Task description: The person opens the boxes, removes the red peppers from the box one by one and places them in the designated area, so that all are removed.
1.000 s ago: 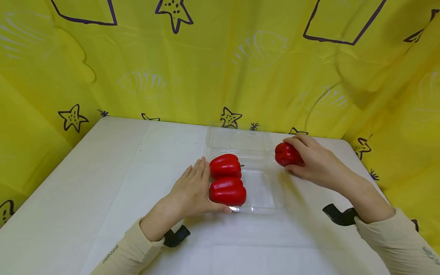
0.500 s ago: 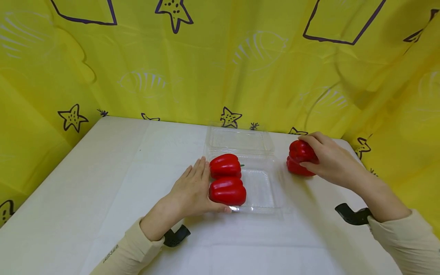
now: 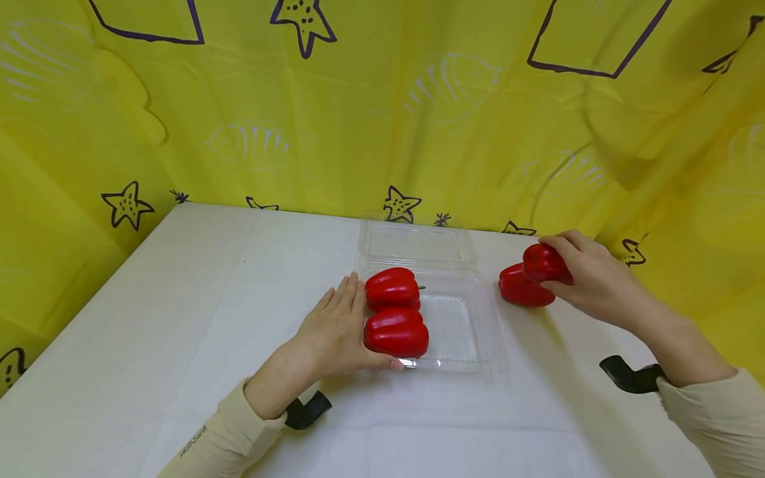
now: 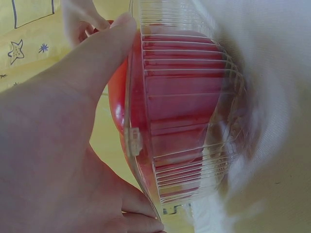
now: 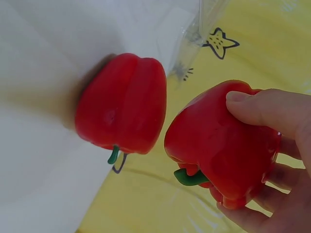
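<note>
Two red bell peppers [image 3: 396, 332] lie side by side in the left part of a clear plastic clamshell box [image 3: 460, 332]. My left hand [image 3: 335, 328] rests against the box's left side, fingers extended, thumb along the front rim; the left wrist view shows the thumb [image 4: 114, 43] on the rim and red showing through the ribbed wall. My right hand [image 3: 597, 279] grips another red bell pepper [image 5: 223, 141] by its sides, green stem visible in the right wrist view. Just left of it, a further red bell pepper [image 5: 124, 104] lies on the table, right of the box.
The box's lid [image 3: 415, 242] lies folded back toward the curtain. A white cloth [image 3: 239, 372] covers the table. Yellow patterned curtain [image 3: 358, 133] encloses the back and sides. Black curved mounts [image 3: 630, 375] stick out at both wrists.
My right hand has moved right, away from the box, with the gripped pepper. The pepper on the table now shows more fully beside it. My left hand and the boxed peppers have stayed put.
</note>
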`<state>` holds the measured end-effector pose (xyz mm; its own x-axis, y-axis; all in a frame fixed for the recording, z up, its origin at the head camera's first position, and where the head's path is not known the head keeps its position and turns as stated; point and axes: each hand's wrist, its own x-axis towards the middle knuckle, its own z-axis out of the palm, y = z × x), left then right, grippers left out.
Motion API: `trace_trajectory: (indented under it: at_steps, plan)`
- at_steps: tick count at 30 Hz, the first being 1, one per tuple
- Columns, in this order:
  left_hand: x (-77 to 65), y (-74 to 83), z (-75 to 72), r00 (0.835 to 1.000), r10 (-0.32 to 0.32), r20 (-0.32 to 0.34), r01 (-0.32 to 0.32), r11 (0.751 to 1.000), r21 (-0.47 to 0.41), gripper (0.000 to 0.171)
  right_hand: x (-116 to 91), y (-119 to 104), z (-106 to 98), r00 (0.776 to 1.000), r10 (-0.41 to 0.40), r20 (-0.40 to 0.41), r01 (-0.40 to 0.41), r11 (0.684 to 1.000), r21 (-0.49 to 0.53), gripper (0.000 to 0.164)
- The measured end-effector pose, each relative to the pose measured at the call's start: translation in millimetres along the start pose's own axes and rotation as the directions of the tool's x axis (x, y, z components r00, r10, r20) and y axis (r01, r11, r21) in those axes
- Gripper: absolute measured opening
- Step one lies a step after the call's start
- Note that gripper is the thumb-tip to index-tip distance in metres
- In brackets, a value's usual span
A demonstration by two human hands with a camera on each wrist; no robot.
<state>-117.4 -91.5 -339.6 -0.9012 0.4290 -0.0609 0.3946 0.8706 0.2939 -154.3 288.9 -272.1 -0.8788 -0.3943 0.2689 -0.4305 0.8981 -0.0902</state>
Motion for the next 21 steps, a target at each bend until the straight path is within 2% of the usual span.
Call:
trace_trajectory:
  at_steps: [9,21]
  plan:
    - [-0.2,0.0,0.1,1.000,0.001,-0.004,-0.001,1.000,-0.004,0.128,-4,13,0,1.000,0.004,0.011,-0.004,1.000,-0.005,0.065]
    - [-0.2,0.3,-0.1,1.000,0.002,-0.005,-0.002,1.000,0.004,0.128,-11,34,1,1.000,-0.006,-0.021,0.005,0.999,-0.038,0.066]
